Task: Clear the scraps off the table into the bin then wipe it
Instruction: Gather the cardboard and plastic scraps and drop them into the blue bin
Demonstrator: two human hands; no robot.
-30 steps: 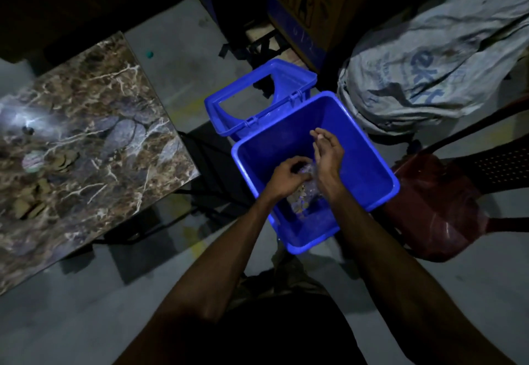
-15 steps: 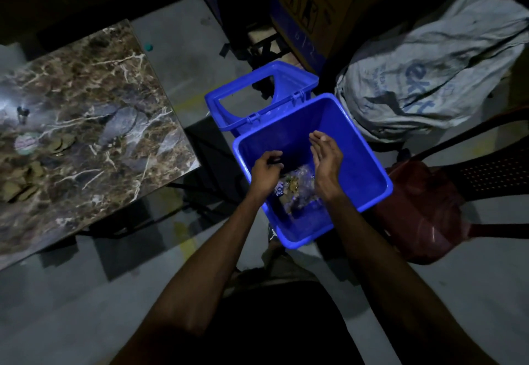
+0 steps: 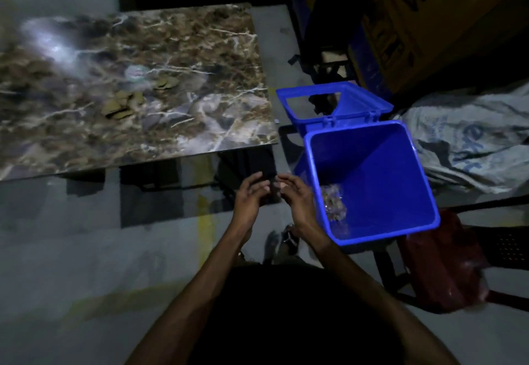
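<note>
Dim, slightly blurred head view. Far left, marble-patterned table (image 3: 200, 84) with a light glare near its left part; brown scraps (image 3: 121, 105) lie in a small pile mid-table, a second smaller brown cluster (image 3: 166, 83) just right of it, and a pale round item (image 3: 135, 73) between and above them, too blurred to name. Scraps sit well apart from both hands, up and to the left. Below the table edge, grey floor (image 3: 86, 250) with a faded yellow stripe. Centre, left hand (image 3: 251, 197) and right hand (image 3: 296, 200) held close together over the floor, palms facing each other, fingers loosely curved, nothing visibly held; fingertips near but contact cannot be told. Right hand is just beside the near-left rim of the blue bin (image 3: 372, 181). Bin is open, its swing lid (image 3: 333, 101) tipped back behind it; some shiny wrapper-like litter (image 3: 333, 202) lies inside near the left wall. Further right, a grey printed sack (image 3: 469, 141) on the floor, cardboard boxes (image 3: 446, 21) behind, and a dark red chair (image 3: 440, 264) at the lower right, just beside the bin.
</note>
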